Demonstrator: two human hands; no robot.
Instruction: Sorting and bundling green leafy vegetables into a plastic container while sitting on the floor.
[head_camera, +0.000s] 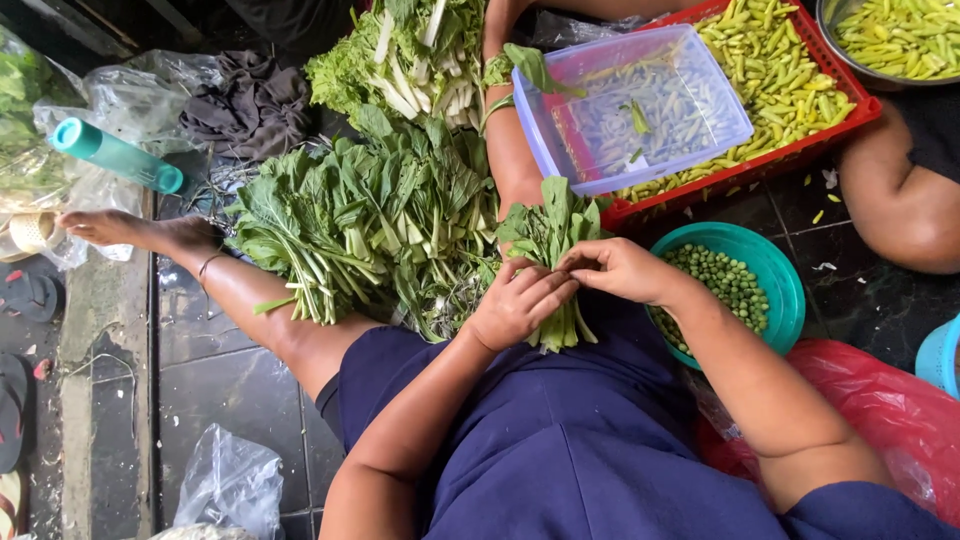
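Greens bunch (552, 262), broad-leaved with pale stems, sits gripped in left hand (520, 303), right hand (622, 270) pinching its stems.

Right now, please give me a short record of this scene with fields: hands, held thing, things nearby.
left hand: left hand grips a bunch of leafy greens at the stems
right hand: right hand pinches the same bunch
left of hands: pile of greens
right of hands: teal bowl of green peas
behind: clear plastic tub, red crate
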